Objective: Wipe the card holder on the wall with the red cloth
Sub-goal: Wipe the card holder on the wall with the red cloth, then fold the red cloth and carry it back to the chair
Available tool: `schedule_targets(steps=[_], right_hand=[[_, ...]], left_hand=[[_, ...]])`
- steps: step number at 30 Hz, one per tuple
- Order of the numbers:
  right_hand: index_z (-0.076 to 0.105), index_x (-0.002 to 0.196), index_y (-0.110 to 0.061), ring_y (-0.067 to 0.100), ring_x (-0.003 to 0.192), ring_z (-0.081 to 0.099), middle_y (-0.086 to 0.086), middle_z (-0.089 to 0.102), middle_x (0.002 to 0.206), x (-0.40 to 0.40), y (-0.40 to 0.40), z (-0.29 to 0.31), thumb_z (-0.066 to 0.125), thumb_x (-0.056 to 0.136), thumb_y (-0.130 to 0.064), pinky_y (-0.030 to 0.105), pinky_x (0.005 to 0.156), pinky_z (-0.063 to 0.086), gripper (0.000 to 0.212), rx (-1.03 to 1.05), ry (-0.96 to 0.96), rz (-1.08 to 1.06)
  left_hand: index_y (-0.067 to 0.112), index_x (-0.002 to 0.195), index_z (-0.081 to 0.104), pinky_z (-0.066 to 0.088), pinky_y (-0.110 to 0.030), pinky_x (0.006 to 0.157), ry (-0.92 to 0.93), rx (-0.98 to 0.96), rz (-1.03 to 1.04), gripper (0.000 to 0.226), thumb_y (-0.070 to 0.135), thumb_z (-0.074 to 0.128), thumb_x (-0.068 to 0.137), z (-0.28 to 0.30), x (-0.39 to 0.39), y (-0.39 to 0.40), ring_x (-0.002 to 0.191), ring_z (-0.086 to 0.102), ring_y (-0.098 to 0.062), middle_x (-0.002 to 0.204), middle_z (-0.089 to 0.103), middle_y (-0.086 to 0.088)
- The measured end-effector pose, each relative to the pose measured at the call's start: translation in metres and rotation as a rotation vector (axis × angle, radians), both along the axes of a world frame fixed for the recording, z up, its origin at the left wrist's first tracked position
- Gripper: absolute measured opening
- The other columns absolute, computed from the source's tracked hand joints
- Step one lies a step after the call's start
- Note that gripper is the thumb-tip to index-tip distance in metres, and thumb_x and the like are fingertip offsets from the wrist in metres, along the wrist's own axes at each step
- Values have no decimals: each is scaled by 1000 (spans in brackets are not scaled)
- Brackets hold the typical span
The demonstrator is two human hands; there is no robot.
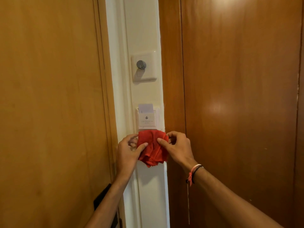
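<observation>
A white card holder (146, 120) is fixed to the narrow cream wall strip, with a white card (145, 107) standing in its top slot and a dark arrow printed on its face. Just below it a bunched red cloth (152, 148) is held up against the wall by both hands. My left hand (127, 153) pinches the cloth's left side with thumb on the front. My right hand (176, 148) pinches its right side. The cloth's top edge sits right under the holder's bottom edge.
A white dimmer plate with a grey knob (141, 64) sits higher on the wall strip. A wooden door (49, 112) with a dark handle (102, 197) is on the left. Glossy wooden panelling (238, 104) fills the right. Bracelets ring the right wrist.
</observation>
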State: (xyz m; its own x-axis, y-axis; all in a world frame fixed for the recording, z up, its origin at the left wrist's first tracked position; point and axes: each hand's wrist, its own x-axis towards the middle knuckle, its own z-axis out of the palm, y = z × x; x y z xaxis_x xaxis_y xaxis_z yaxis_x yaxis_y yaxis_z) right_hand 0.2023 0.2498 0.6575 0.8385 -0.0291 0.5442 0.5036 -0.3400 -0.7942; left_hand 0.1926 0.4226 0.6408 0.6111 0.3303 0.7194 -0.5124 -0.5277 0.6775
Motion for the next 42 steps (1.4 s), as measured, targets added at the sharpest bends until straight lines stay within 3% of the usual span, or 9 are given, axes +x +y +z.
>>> schedule_targets(steps=[2,7,12,17,22,29,33,38,42], right_hand=[[74,95,-14,28,94,73,12,75,94,-4,-9,-6,77,89,-35,29,75,63,22,40,-15,26],[71,109,-18,20,110,69,3,71,114,-17,-44,-14,73,91,-34,47,93,62,23,74,-25,99],[63,100,-17,7,80,68,4,72,94,-37,-99,-20,69,96,-22,22,69,56,8,115,-45,193],[65,106,-11,20,87,69,22,76,98,-53,-144,-30,72,94,-20,41,77,58,17,122,72,215],[63,120,-6,30,87,63,38,69,110,-55,-135,-21,72,93,-14,43,78,49,29,165,119,278],[61,123,-17,18,84,78,8,75,113,-42,-69,-8,82,85,-25,26,67,63,44,207,56,197],[68,112,-17,17,79,78,-7,71,99,-27,-15,1,82,85,-23,24,64,66,31,209,-65,81],[72,101,-19,25,103,69,7,74,97,-4,30,12,82,84,-19,37,81,65,20,295,-40,-15],[74,87,-19,11,78,71,-3,74,78,1,22,7,85,77,-17,19,67,62,15,308,-107,-96]], left_hand=[[11,116,67,48,1,61,28,5,-67,45,27,81,76,-7,-3,-3,84,59,-5,94,65,2],[25,111,56,51,-2,69,22,19,-234,33,35,72,85,-15,-18,-33,94,61,1,103,64,9],[29,112,48,62,-29,85,56,10,-443,32,41,65,87,-27,-31,-84,103,69,-9,108,66,13],[34,113,48,60,-22,81,55,13,-447,30,38,64,89,-37,-34,-116,105,64,1,110,61,21],[17,122,53,58,-12,70,-8,-76,-362,32,28,62,93,-30,-33,-112,99,67,3,117,62,4],[21,122,50,56,-9,68,-134,-168,-113,42,32,71,87,-16,-33,-66,94,67,-1,109,64,5],[19,126,56,57,-23,76,-208,-14,122,38,29,67,91,-7,-21,-34,101,63,-16,119,62,-6],[10,135,58,63,-42,78,-179,264,249,52,34,55,89,0,0,-12,106,60,-28,125,54,-20],[19,146,41,65,-42,73,-113,414,259,60,43,42,92,-12,9,-20,106,64,-30,135,45,-15]])
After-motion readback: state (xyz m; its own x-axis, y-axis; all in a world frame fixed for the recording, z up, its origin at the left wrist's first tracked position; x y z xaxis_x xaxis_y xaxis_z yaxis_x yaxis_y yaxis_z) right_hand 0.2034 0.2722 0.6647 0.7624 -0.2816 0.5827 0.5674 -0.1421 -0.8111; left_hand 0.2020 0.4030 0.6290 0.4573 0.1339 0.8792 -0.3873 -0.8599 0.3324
